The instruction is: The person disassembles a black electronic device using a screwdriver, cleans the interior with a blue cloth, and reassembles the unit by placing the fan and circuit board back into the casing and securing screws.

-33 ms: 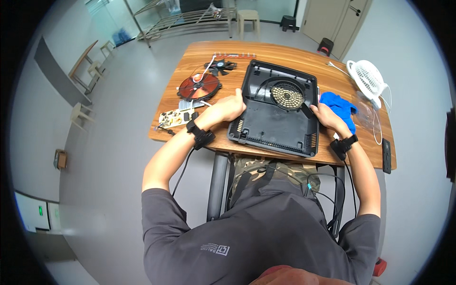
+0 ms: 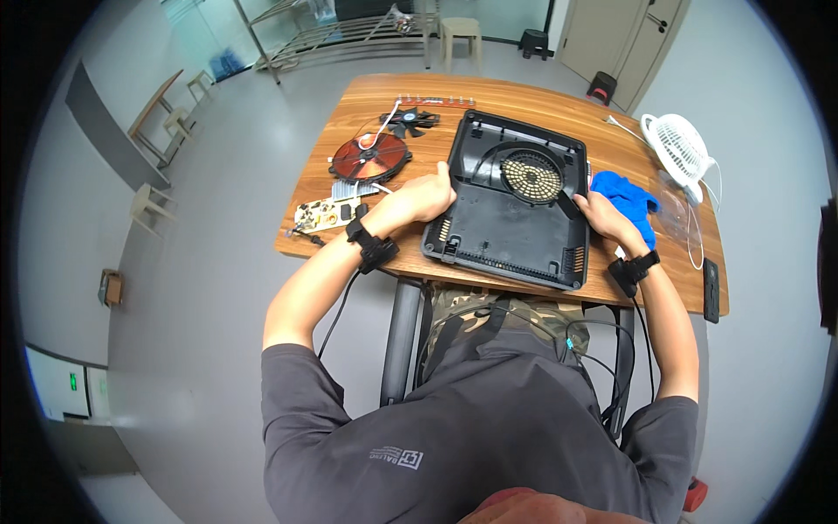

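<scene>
A black plastic induction cooker housing [image 2: 511, 231], open side up, lies at the table's near edge, slightly turned. Its round vent grille [image 2: 532, 178] shows in the far right part. My left hand [image 2: 429, 194] is closed on the left rim, thumb along the edge. Opposite it, my right hand [image 2: 601, 212] grips the right rim; its fingertips are partly hidden. Left of the housing are a reddish-brown round coil [image 2: 371, 159], a black fan blade [image 2: 410, 120] and a pale circuit board [image 2: 325, 216] with a finned metal heat sink [image 2: 353, 189].
A narrow red board [image 2: 436, 101] lies along the table's far side. Right of the housing are a crumpled blue cloth [image 2: 624, 197], a white fan [image 2: 677, 147] with its cord, and a dark flat device [image 2: 710, 291] at the table edge. Black cables run from both wristbands.
</scene>
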A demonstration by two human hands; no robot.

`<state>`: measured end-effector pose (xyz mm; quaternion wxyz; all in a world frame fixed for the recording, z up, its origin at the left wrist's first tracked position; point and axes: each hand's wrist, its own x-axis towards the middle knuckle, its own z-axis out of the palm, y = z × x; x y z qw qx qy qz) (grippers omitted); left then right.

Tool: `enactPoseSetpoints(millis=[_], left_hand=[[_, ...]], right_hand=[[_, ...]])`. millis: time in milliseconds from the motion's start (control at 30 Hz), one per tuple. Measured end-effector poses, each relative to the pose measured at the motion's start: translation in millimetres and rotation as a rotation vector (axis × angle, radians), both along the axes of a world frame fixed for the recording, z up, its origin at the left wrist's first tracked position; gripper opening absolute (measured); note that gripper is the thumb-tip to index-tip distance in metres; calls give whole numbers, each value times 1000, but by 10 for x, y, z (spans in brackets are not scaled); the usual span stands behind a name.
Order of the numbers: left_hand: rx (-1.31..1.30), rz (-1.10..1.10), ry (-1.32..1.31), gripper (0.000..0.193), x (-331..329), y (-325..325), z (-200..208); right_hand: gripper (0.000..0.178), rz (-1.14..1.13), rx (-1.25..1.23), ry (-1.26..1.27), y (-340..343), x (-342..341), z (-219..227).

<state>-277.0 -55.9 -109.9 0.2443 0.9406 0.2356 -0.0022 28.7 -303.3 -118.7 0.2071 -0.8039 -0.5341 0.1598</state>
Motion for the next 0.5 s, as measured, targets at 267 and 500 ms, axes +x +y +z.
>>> enactPoseSetpoints(millis=[267,500], left_hand=[[16,-22,-10,45,-20,-8,-17],[14,-11,10,46,-31,12,-23]], right_hand=[[53,-46,-3,89,5,101,-152],[52,-45,8,116,36,77,-141]])
